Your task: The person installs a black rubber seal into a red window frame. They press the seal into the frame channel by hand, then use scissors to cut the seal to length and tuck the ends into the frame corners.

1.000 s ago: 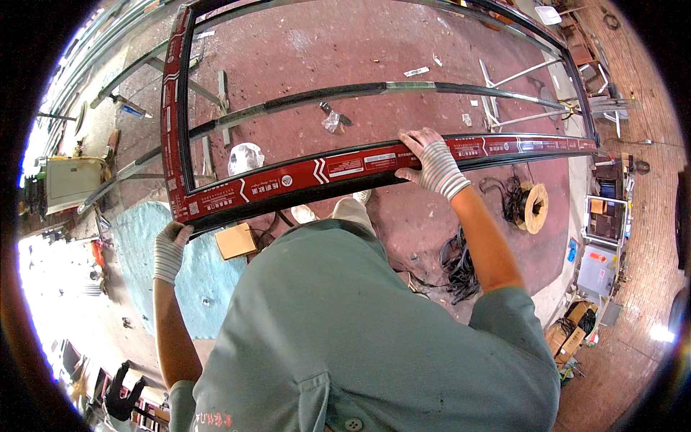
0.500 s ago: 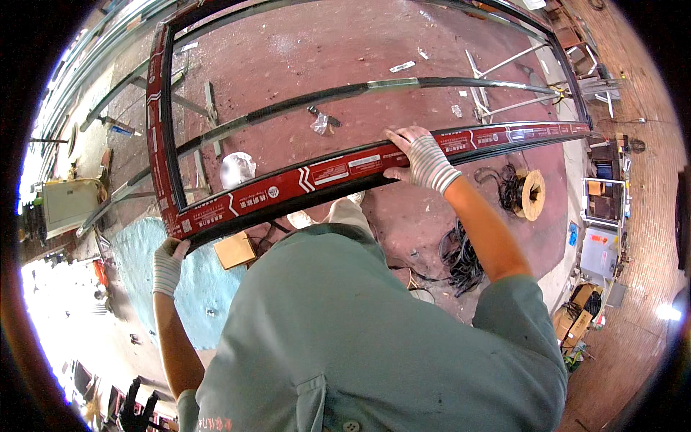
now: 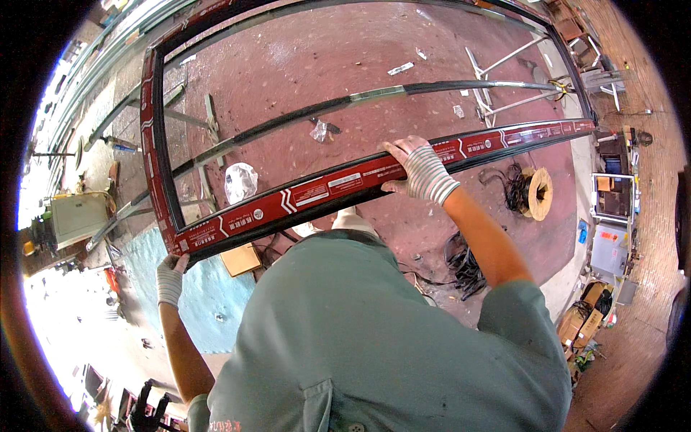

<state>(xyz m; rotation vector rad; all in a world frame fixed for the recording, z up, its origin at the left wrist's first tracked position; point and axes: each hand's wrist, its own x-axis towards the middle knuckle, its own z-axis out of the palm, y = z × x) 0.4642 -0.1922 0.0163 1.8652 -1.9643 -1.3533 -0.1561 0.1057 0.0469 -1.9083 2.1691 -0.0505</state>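
A large rectangular frame [image 3: 309, 193], black with dark red printed film along its faces, stretches across the view in front of me. My left hand [image 3: 171, 279], in a striped fingerless glove, is closed around its near left corner, with the thumb on top. Farther right, my right hand [image 3: 419, 171], gloved the same way, grips the near bar from above; its fingers reach over the far edge and the thumb lies on the near side. The frame lies over a long dark support bar [image 3: 288, 122], which runs beneath its opening.
White metal stand legs [image 3: 481, 79] are at the right under the frame. On the reddish floor [image 3: 302, 57] lie a clear plastic bag [image 3: 240, 181], a cable spool [image 3: 540, 194] and black coiled cable [image 3: 466, 266]. A cardboard box [image 3: 240, 259] sits near my feet. Metal profiles [image 3: 79, 93] line the far left.
The frame's near left corner has come slightly nearer to me, and its left side has shifted a little left. Both hands keep their hold. The whole view has also moved slightly.
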